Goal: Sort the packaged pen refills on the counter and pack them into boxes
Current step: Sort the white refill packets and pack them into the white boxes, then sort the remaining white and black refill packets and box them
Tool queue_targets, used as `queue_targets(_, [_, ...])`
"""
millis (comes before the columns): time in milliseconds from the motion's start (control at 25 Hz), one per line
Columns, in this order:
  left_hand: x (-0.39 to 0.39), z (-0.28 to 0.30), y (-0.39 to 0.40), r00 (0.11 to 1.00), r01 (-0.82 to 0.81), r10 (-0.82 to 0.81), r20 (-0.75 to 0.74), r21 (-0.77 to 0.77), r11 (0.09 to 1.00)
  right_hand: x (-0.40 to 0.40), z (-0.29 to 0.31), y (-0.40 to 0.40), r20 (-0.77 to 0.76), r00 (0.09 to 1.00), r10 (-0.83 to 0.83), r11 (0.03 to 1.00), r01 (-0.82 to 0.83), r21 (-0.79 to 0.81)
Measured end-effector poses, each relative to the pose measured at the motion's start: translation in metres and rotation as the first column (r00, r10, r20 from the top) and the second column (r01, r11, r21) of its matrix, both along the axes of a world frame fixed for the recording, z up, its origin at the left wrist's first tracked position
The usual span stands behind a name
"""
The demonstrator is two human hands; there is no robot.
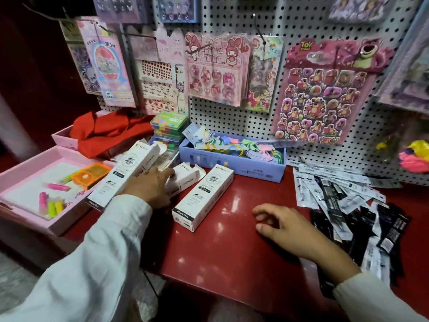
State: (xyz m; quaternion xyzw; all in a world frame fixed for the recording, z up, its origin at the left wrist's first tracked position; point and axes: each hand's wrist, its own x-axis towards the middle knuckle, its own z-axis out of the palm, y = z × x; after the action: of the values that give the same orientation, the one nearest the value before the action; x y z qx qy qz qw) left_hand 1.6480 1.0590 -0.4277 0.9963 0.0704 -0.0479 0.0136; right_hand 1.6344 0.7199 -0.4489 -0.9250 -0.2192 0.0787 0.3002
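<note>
Red counter (232, 256) fills the lower middle of the frame. My left hand (148, 189) reaches to the middle left, with its fingers lying on a small open white box (185, 176), next to a long white box (125, 175) that leans on the pink tray (27, 168). Another long white box (203, 197) lies flat in the middle, just right of that hand. My right hand (283, 225) rests on the counter at the lower right, fingers loose and spread, holding nothing. Just beside it, at the right, sits the pile of packaged pen refills (343, 205), black and white packs all mixed. A blue box (232, 162) of colourful bits stands behind, by the pegboard (232, 117).
</note>
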Motion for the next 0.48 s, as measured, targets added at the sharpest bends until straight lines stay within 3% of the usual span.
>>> queue_targets(120, [-0.005, 0.017, -0.003, 0.994, -0.102, 0.107, 0.031, -0.135, 0.986, -0.005, -0.001, 0.004, 0.008, 0.999, 0.046, 0.998, -0.046, -0.045])
queue_targets(200, [-0.015, 0.035, -0.011, 0.978, -0.101, 0.124, 0.167, -0.142, 0.985, -0.004, -0.001, 0.000, -0.007, 0.999, 0.043, 0.998, -0.043, -0.034])
queue_targets(320, [-0.034, 0.060, -0.048, 0.913, 0.116, 0.000, 0.408, -0.259, 0.959, -0.001, 0.002, -0.009, -0.008, 1.000, 0.004, 1.000, -0.004, -0.015])
queue_targets(400, [-0.036, 0.059, -0.095, 0.916, 0.301, -0.162, 0.367, -0.362, 0.882, 0.001, 0.005, -0.015, -0.001, 1.000, -0.031, 0.999, 0.031, -0.014])
queue_targets(480, [-0.033, 0.037, -0.145, 0.920, 0.357, -0.290, 0.263, -0.261, 0.897, 0.001, 0.013, -0.025, 0.000, 0.997, -0.075, 0.997, 0.075, -0.023])
